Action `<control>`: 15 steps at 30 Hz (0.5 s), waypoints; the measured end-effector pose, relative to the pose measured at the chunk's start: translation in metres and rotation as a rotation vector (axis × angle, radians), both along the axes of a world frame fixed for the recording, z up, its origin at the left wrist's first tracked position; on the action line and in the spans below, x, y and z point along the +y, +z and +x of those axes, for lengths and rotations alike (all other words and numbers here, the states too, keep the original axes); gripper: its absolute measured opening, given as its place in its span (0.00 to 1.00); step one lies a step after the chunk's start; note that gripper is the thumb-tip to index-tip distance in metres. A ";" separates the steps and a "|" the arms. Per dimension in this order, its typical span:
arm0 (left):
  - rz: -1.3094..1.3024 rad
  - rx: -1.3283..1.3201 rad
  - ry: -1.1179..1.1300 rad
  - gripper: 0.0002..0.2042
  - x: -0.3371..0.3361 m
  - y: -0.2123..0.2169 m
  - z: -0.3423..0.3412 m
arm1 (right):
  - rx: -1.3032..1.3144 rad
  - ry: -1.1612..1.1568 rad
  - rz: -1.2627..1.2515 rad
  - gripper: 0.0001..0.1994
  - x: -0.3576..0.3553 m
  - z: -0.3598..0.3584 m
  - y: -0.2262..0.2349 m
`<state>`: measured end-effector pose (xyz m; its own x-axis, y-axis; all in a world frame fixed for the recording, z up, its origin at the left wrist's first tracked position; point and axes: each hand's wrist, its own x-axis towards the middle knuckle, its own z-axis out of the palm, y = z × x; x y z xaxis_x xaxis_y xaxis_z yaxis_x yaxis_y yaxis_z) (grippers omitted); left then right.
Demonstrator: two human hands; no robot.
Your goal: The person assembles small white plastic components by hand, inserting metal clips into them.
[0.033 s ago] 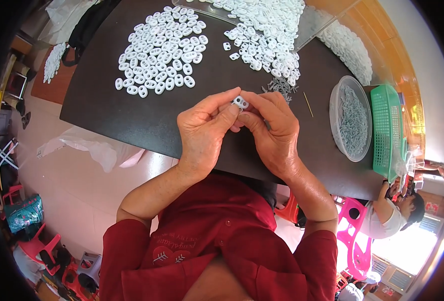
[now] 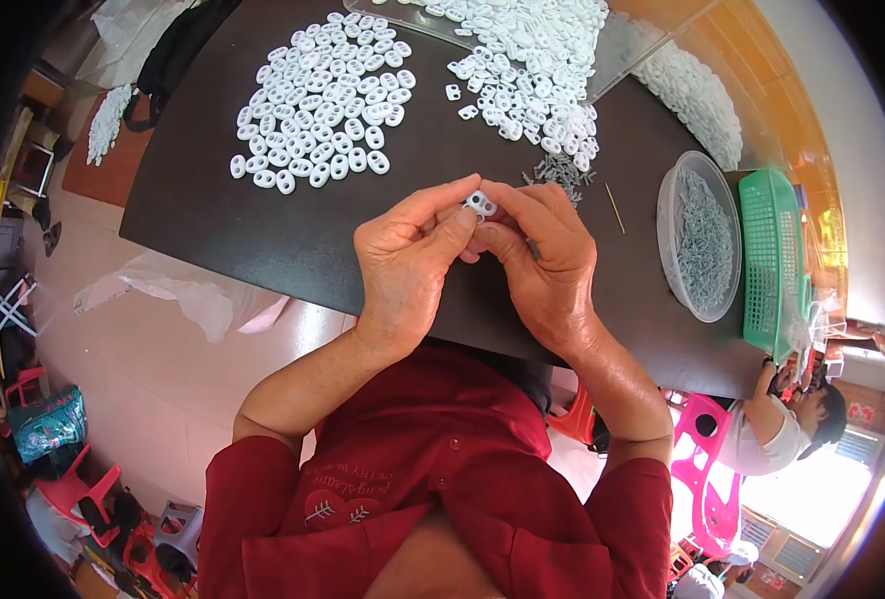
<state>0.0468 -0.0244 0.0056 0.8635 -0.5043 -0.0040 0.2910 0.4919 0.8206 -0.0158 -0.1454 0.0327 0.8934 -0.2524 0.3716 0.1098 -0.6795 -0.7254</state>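
Note:
Between the fingertips of both hands is a small white two-holed plastic piece, held just above the table's near edge. My left hand is closed on it, thumb and forefinger pinching its left side. From the other side my right hand grips it, the forefinger bent along its edge and the thumb below. The fingers hide most of its lower part. Beyond my hands lie a small heap of grey plastic pins and a loose pile of white plastic pieces.
Many oval two-holed white pieces are spread at the table's far left. At right stand a clear round tub of grey pins and a green basket. A thin yellowish stick lies nearby. Another person sits at far right.

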 end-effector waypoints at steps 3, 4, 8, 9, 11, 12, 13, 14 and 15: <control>0.007 0.018 0.014 0.11 0.001 0.000 0.000 | -0.006 0.017 -0.094 0.16 0.001 0.001 0.003; 0.014 0.024 0.011 0.11 0.002 0.000 0.000 | -0.003 0.000 -0.072 0.16 0.003 0.000 0.002; 0.011 0.060 -0.012 0.11 0.001 0.001 0.002 | 0.000 -0.062 0.042 0.15 0.005 -0.001 0.000; 0.018 0.051 -0.009 0.11 0.002 0.002 0.002 | 0.002 -0.061 0.044 0.15 0.005 -0.001 -0.001; 0.024 0.041 -0.008 0.10 0.002 0.003 0.002 | -0.049 -0.051 -0.022 0.15 0.003 0.000 -0.002; 0.022 0.055 -0.012 0.10 0.002 0.004 0.002 | -0.049 -0.052 -0.023 0.15 0.002 0.000 -0.003; 0.021 0.070 -0.016 0.10 0.002 0.005 0.001 | -0.083 -0.043 -0.048 0.16 0.000 0.000 -0.004; 0.021 0.069 -0.015 0.10 0.003 0.005 0.001 | -0.117 -0.032 -0.073 0.16 -0.001 0.000 -0.005; 0.032 0.071 -0.011 0.10 0.003 0.006 0.001 | -0.118 -0.031 -0.072 0.16 -0.001 0.000 -0.005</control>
<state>0.0480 -0.0214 0.0120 0.8549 -0.5124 -0.0809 0.3540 0.4621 0.8131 -0.0155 -0.1460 0.0279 0.8347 -0.2477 0.4919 0.1700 -0.7336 -0.6580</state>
